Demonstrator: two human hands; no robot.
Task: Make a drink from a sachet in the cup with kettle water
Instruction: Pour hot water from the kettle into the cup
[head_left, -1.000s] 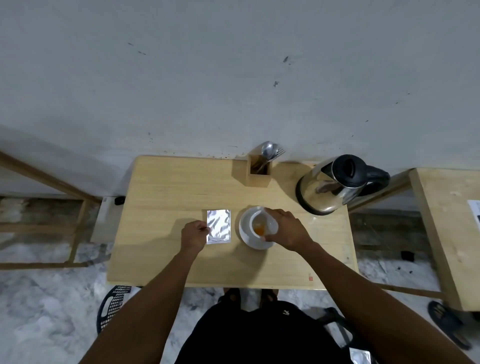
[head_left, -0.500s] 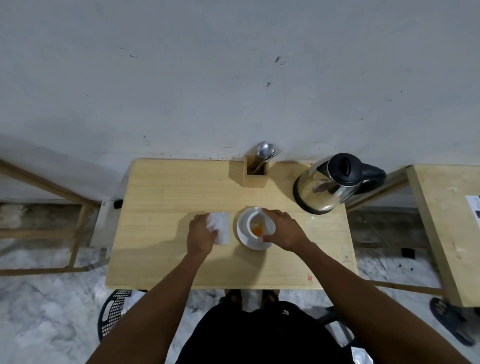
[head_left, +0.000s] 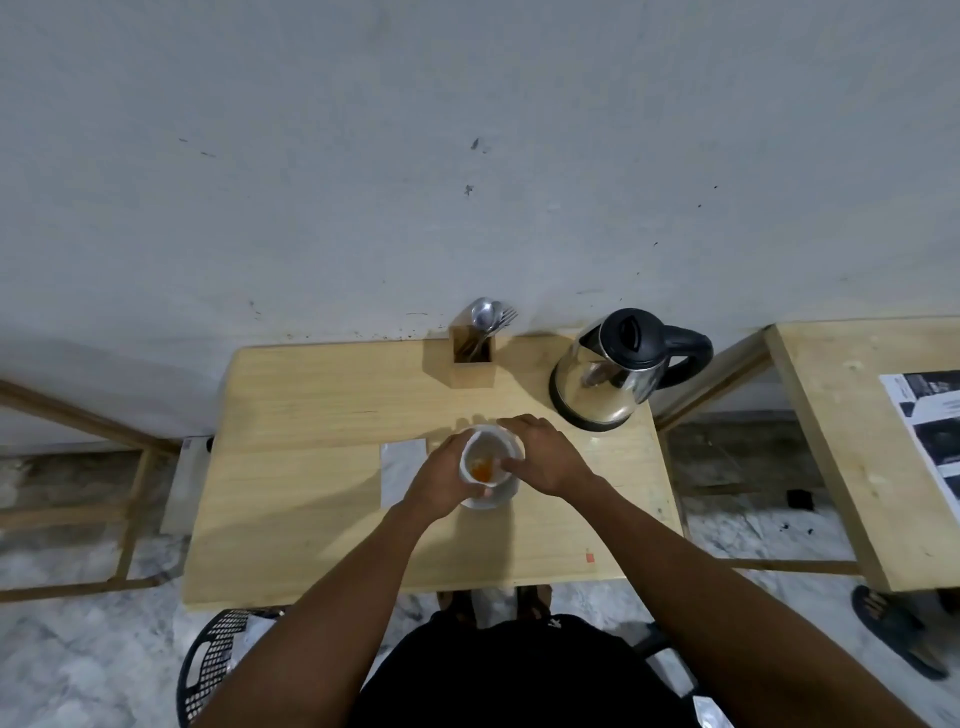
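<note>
Both hands wrap the cup (head_left: 485, 457), left hand (head_left: 440, 480) on its left wall, right hand (head_left: 545, 457) on its right, sachet (head_left: 402, 470) lying just left of it on the desk (head_left: 311, 467).

White cup (head_left: 489, 448) with orange contents, silver sachet (head_left: 402, 467), chrome kettle (head_left: 613, 379) with black lid, pale wooden counter (head_left: 311, 467).
</note>
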